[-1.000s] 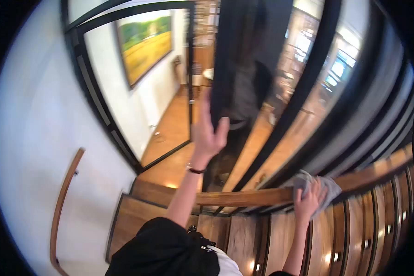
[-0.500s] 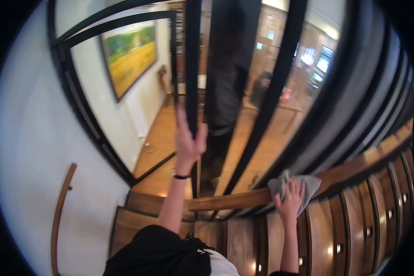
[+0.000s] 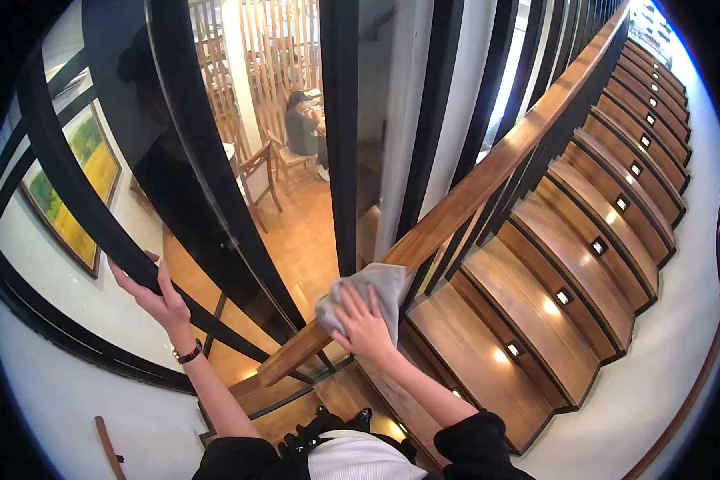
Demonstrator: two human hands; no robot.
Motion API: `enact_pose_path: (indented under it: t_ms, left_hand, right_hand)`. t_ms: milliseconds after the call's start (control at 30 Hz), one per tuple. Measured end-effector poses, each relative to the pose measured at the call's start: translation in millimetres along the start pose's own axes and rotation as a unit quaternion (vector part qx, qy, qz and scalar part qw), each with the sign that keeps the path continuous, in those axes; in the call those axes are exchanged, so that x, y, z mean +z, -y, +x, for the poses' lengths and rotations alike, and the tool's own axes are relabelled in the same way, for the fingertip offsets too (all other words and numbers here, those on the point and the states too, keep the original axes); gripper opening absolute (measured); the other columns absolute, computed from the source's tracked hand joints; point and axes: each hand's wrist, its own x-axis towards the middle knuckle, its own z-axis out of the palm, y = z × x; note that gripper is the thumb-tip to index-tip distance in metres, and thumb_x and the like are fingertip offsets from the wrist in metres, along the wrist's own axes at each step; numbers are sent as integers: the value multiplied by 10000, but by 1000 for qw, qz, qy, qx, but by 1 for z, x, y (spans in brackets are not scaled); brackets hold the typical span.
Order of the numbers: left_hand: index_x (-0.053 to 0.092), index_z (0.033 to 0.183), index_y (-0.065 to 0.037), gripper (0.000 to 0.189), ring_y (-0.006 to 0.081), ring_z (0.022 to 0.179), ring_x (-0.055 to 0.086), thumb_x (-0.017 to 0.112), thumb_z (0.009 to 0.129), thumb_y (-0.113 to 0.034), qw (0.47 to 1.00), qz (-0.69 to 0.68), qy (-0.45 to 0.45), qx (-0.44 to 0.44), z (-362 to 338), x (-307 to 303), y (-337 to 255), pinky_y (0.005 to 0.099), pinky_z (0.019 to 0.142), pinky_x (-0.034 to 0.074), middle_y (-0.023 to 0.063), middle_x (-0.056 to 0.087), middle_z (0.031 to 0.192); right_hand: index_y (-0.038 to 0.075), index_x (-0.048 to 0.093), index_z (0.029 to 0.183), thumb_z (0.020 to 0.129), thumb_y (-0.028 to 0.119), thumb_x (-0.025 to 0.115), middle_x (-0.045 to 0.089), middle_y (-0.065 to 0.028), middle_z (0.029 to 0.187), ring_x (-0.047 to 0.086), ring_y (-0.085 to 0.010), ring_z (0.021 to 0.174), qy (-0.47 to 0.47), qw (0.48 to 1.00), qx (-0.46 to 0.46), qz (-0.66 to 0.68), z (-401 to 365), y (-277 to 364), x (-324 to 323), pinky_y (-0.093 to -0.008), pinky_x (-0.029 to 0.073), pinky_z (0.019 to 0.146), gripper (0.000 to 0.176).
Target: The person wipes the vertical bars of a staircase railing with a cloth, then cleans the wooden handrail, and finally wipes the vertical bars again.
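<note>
My left hand (image 3: 156,296) is wrapped round a black metal upright (image 3: 96,216) at the left, its thumb on one side and the fingers on the other. A grey cloth (image 3: 388,292) lies over the wooden handrail (image 3: 456,200) near its lower end. On top of the cloth rests my right hand (image 3: 364,324), fingers spread, pressing it against the rail. A dark bracelet (image 3: 187,352) circles my left wrist.
Wooden stairs (image 3: 528,296) with small step lights climb to the upper right. Beyond the black bars, a seated person (image 3: 302,128) is near wooden chairs (image 3: 256,180). A framed painting (image 3: 76,188) hangs at the left. A second handrail (image 3: 688,408) runs along the right wall.
The view has swung right toward the stairs. My left hand, earlier upright with fingers extended against a bar, now wraps round an upright. The right hand is still on the cloth over the rail.
</note>
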Motion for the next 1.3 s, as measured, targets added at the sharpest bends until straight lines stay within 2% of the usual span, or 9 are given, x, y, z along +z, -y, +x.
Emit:
enact_pose_path:
  t_ms: [67, 267, 433, 533, 700, 767, 900, 1000, 1300]
  left_hand:
    - [202, 1520, -2, 717, 224, 943, 548, 559, 899, -43, 1000, 6, -3, 5, 2, 0, 1, 344, 902, 441, 165, 559, 1087]
    - [216, 1510, 23, 714, 243, 971, 542, 552, 882, -29, 1000, -4, 3, -8, 0, -1, 6, 365, 917, 445, 178, 492, 1235]
    - [227, 1506, 21, 707, 235, 972, 547, 558, 883, -28, 1000, -11, -16, -19, 0, 3, 1, 349, 901, 453, 177, 498, 1224]
    - [231, 1504, 21, 706, 234, 971, 547, 562, 882, -31, 1000, -11, -15, -15, 0, 1, 1, 355, 912, 448, 174, 498, 1219]
    - [193, 1530, 13, 740, 227, 965, 560, 573, 897, -48, 1000, 12, -6, -2, 0, 0, 4, 348, 917, 447, 165, 539, 1137]
    - [198, 1525, 13, 734, 223, 964, 553, 567, 893, -41, 1000, 5, -12, -1, 1, 2, 2, 346, 898, 447, 164, 515, 1167]
    - [203, 1517, 26, 722, 229, 970, 545, 551, 886, -26, 1000, 0, -7, -16, 0, 0, 3, 373, 930, 432, 178, 462, 1260]
    - [203, 1520, 24, 730, 223, 952, 556, 553, 881, -26, 1000, 16, -9, 1, 2, 3, -5, 361, 910, 445, 181, 475, 1242]
    - [195, 1530, 13, 753, 237, 987, 567, 566, 875, -25, 1000, 3, -16, -25, 0, 3, -4, 360, 920, 458, 187, 462, 1286]
  right_hand:
    - [82, 652, 1174, 796, 419, 695, 466, -142, 1457, 382, -295, 1400, 71, 992, -91, 44, -9, -23, -10, -577, 182, 1195, 508]
    - [4, 632, 1125, 809, 169, 611, 426, -149, 1484, 298, -359, 1450, -183, 971, 141, -59, 37, -114, -87, -597, 119, 1186, 357]
    - [-7, 548, 1289, 809, 161, 635, 204, -197, 1600, 116, -456, 1487, -264, 933, 242, -23, 44, -67, -42, -618, 93, 1187, 515]
    - [36, 520, 1362, 750, 237, 700, 166, -268, 1598, 110, -480, 1484, -116, 976, 182, -14, -1, 7, 18, -697, 97, 1145, 669]
    - [77, 636, 1219, 772, 298, 689, 277, -175, 1590, 172, -408, 1492, 85, 989, -94, 81, -68, 26, 56, -737, 170, 1100, 502]
    - [66, 650, 1171, 794, 324, 656, 275, -172, 1594, 156, -390, 1501, -15, 998, -47, -43, -61, -15, 40, -708, 104, 1135, 457]
    - [37, 360, 1487, 907, 168, 565, 227, -218, 1590, 283, -401, 1437, -284, 925, 215, 135, 2, -66, -32, -552, 158, 1179, 629]
    - [7, 96, 1554, 977, 176, 489, 147, -256, 1593, 258, -414, 1438, -318, 815, 267, 404, 21, -75, -25, -496, 159, 1186, 718]
    - [-47, -67, 1534, 970, 85, 510, 24, -352, 1562, 85, -443, 1474, -85, 864, 286, 405, -71, 107, 108, -473, 94, 1199, 817]
